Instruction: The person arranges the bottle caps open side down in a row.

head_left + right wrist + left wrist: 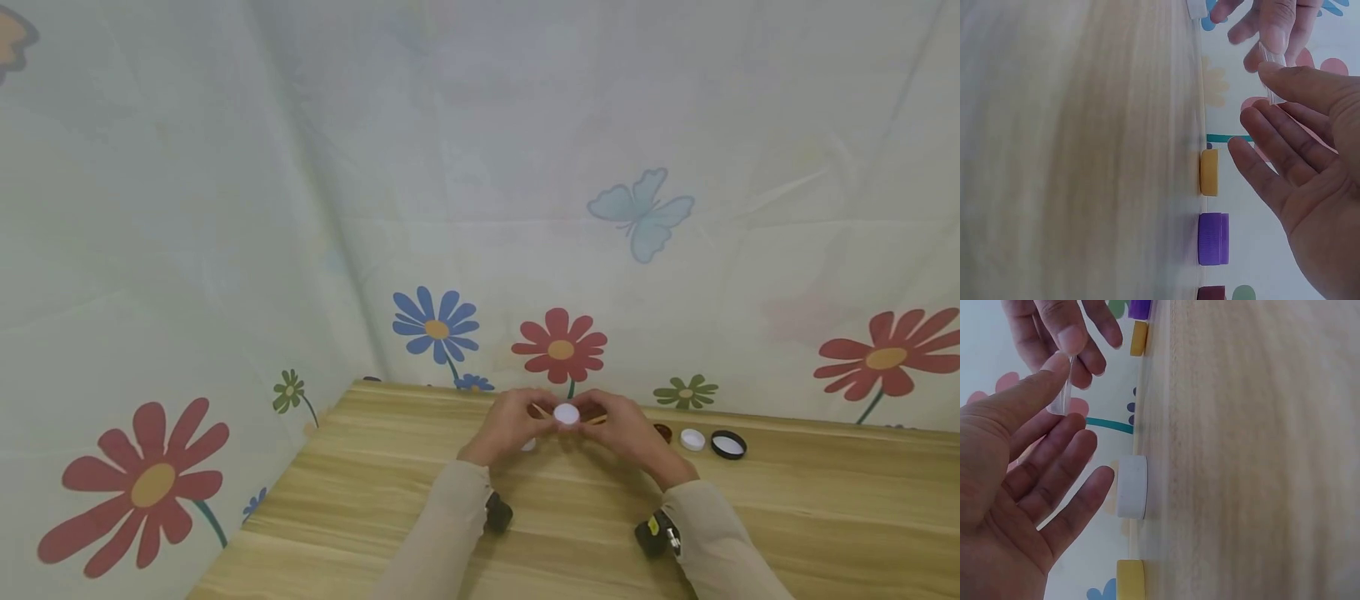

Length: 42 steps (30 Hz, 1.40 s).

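A small round cap [566, 414], whitish from above and see-through from the side, is held up off the table between both hands. My left hand [510, 423] pinches its left edge with thumb and fingertips. From the other side my right hand [622, 429] pinches its right edge. In the left wrist view the clear cap [1061, 400] stands on edge, its ribbed rim partly behind the fingers. The right wrist view also shows the clear cap [1275, 94] at the thumb tip, with the lower fingers of my right hand [1310, 162] spread loosely.
A wood-grain table [360, 492] meets a flowered cloth [480, 167] behind it. Along the back stand a white cap [1132, 487], a yellow cap [1130, 579], an orange cap [1209, 172], a purple cap [1213, 239], a dark red cap [1212, 292] and a black-rimmed lid [729, 445].
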### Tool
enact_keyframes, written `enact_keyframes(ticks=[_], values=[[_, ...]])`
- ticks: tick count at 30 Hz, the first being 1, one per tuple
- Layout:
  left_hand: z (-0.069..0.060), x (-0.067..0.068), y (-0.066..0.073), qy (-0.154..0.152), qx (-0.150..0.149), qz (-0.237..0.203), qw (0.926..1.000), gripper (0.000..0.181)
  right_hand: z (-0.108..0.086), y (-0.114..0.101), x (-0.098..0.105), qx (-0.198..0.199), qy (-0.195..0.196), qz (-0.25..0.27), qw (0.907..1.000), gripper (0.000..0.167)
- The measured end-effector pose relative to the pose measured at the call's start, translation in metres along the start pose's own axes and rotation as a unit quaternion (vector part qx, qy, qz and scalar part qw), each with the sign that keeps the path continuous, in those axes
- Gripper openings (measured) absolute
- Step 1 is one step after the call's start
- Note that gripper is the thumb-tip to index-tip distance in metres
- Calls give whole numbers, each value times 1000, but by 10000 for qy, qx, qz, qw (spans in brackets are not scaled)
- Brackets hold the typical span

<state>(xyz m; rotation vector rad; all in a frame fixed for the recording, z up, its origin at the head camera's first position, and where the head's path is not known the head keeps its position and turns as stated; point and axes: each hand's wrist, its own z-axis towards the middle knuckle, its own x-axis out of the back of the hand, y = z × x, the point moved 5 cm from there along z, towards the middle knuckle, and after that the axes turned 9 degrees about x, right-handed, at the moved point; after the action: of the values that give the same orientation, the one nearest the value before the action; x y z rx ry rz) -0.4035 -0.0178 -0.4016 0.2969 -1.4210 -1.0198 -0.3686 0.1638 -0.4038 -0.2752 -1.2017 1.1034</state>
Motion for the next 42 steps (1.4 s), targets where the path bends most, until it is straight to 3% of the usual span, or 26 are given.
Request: enact_keyframes(ticks=[6, 19, 30, 42], values=[[0, -1, 1, -105, -65, -65, 9999, 28, 0, -1, 1, -52, 2, -40, 10000, 32], [0, -4, -4, -278, 103, -103, 9995, 30, 2, -1, -3, -80, -137, -128, 9998, 28], [-2, -7, -8, -569, 409, -89, 9975, 27, 3, -1, -10, 76, -267, -246, 9993, 23], [-5, -8, -5, -698, 207, 28, 9973, 25, 2, -1, -16, 89, -395, -460, 9981, 21]])
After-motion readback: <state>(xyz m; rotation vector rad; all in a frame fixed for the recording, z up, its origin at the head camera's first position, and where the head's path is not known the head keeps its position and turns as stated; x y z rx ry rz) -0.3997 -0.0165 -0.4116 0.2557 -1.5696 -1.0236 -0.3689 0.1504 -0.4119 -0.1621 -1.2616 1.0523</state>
